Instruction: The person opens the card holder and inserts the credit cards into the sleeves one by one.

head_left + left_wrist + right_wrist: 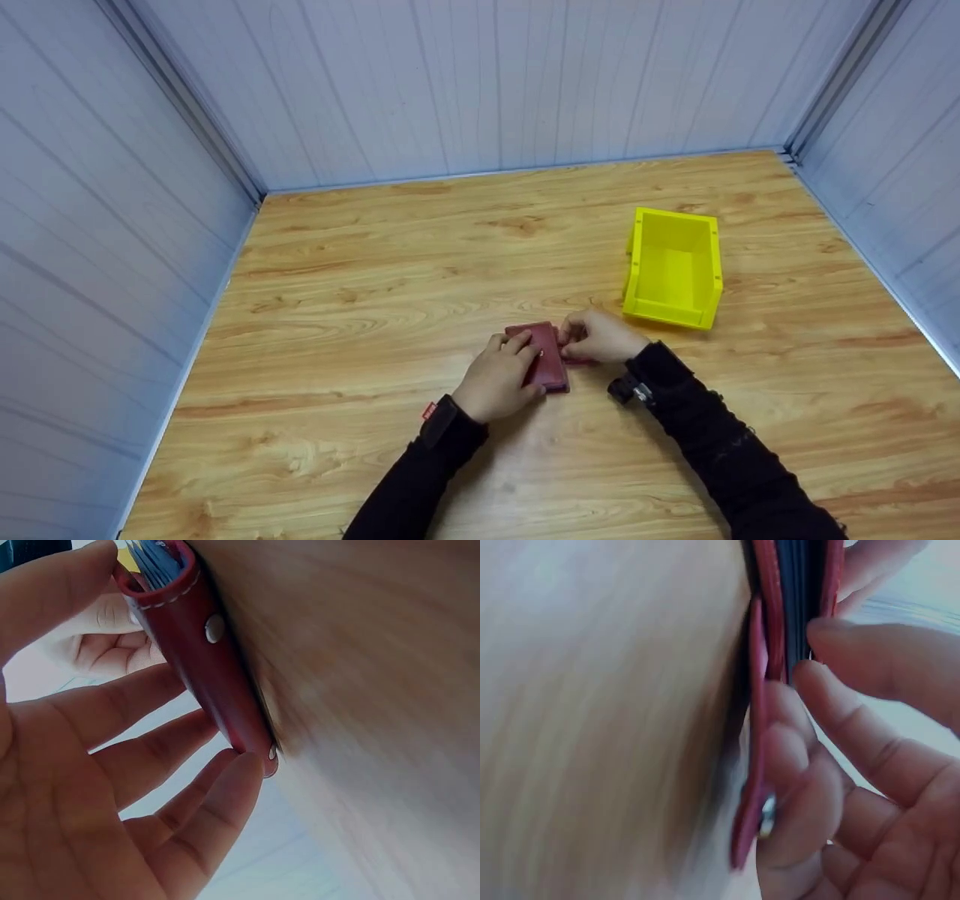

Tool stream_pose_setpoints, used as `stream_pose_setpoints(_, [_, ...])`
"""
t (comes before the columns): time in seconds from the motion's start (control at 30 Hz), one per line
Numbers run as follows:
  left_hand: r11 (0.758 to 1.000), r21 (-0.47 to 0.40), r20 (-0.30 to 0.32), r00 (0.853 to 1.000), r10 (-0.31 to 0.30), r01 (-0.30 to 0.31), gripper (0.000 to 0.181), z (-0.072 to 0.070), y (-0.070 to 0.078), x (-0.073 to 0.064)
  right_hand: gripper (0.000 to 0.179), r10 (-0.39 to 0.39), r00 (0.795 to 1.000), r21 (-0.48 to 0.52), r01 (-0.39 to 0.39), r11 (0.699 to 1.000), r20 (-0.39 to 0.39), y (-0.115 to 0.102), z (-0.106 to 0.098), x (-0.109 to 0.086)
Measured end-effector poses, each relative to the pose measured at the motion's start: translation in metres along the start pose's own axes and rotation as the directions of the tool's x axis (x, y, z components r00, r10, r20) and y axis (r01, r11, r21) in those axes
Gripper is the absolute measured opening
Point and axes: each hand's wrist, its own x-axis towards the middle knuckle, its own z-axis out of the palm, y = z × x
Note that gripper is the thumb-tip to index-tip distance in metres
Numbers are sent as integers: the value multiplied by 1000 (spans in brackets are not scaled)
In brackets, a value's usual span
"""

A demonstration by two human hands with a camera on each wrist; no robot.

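Note:
A dark red leather card wallet (551, 369) with pale stitching and metal snaps lies on the wooden table in the head view. My left hand (496, 382) holds it from the left, fingers over its cover and thumb at the near end. Several dark plastic sleeves (156, 564) show inside the wallet's end in the left wrist view. At the wallet's right side, the curled fingers of my right hand (602, 337) hold its edge. The right wrist view shows the strap (756, 742) swung out, its snap beside those fingers, and the thumb touching the cover edge.
A yellow open-fronted plastic bin (673, 319) stands on the wooden table (360, 300), beyond and right of my right hand. Pale panel walls (465, 90) close off the back and both sides.

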Motion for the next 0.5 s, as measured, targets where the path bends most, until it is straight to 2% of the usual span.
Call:
stream_pose_setpoints(0.1, [1000,1,-4,1000,-5,5,64,0,0,-1,8,-10,1000,-44,11,999,19,1,-1,-3])
stream_pose_setpoints(0.33, [1000,17,-30,1000,4,-4,62,1,-1,-2,14,49,999,-149,-46,988,21,1,-3,-11])
stream_pose_setpoints(0.5, [1000,2,-15,1000,-9,9,61,-1,-2,-3,16,80,996,-187,-73,980,29,2,-5,-16])
